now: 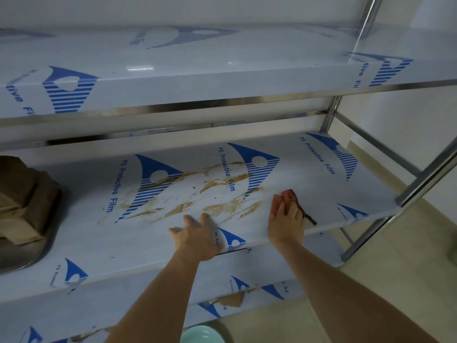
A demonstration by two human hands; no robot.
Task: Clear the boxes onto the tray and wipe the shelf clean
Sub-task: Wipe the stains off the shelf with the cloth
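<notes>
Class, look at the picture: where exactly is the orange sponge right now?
In the head view, the orange sponge lies on the middle shelf, right of the brown smears, under the right hand.

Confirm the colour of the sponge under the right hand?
Orange-pink, with a dark brown soiled edge; the sponge shows under the right hand in the head view.
</notes>
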